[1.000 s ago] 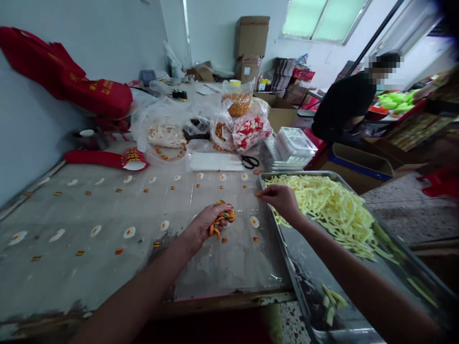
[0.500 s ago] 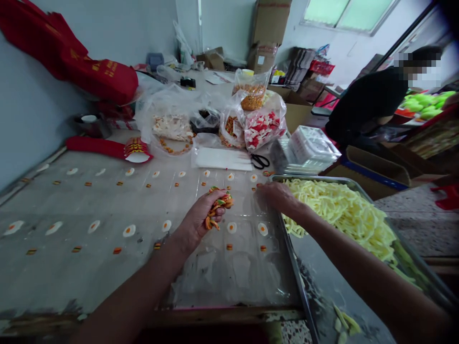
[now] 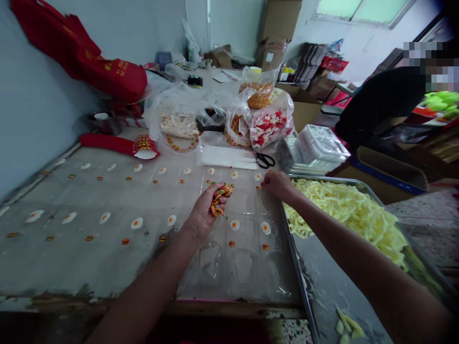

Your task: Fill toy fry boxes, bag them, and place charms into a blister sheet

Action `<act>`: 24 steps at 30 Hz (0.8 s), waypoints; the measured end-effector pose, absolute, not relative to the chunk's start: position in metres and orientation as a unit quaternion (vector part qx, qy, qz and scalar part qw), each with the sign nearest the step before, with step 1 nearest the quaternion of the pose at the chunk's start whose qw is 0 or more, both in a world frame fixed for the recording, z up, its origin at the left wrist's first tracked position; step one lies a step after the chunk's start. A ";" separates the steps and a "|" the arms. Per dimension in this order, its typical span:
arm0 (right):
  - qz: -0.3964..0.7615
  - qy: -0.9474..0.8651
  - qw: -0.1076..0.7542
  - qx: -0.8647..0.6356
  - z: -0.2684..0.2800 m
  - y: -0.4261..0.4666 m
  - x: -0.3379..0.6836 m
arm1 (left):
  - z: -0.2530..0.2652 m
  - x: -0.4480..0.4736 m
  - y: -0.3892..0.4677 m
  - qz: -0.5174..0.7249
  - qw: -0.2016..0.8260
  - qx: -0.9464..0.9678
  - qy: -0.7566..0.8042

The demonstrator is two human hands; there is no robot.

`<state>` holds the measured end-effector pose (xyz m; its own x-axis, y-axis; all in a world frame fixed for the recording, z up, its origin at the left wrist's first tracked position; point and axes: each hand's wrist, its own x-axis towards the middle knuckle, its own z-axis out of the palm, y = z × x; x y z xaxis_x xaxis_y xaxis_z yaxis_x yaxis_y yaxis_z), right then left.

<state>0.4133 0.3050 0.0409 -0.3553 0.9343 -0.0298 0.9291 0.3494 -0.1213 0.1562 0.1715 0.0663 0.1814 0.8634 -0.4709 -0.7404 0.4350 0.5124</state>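
Observation:
My left hand (image 3: 205, 206) is closed around a handful of small orange toy-food pieces (image 3: 221, 195) with green and red bits, held over the middle of the table. My right hand (image 3: 280, 185) is low at the right end of the back row, its fingers pinched together. Whatever sits between those fingertips is too small to make out. Rows of clear plastic trays (image 3: 244, 274) cover the tabletop. Miniature fried eggs (image 3: 234, 225) lie in them, with miniature burgers (image 3: 232, 243) in front of the eggs.
Right of the trays, a metal tray (image 3: 292, 258) holds a heap of pale yellow strips (image 3: 340, 205). Behind stand bags of small pieces (image 3: 271, 128), black scissors (image 3: 265, 160), stacked clear boxes (image 3: 321, 148) and a red fabric sleeve (image 3: 107, 140). A person (image 3: 380, 105) bends over at the right.
The view has shifted slightly, so the scene sits further right. My right hand, blurred before, now shows its pinched fingers at the back-row tray. My left hand still grips the orange pieces.

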 end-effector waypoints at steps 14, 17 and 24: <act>0.528 -0.650 0.382 -0.391 0.064 0.129 0.315 | 0.071 0.174 0.164 0.582 0.740 -0.056 0.332; 0.575 -0.596 0.390 -0.403 0.063 0.146 0.329 | 0.066 0.159 0.168 0.584 0.750 -0.105 0.293; 0.084 -0.846 0.134 -0.509 0.048 0.254 0.348 | 0.066 0.128 0.188 0.590 0.755 -0.104 0.267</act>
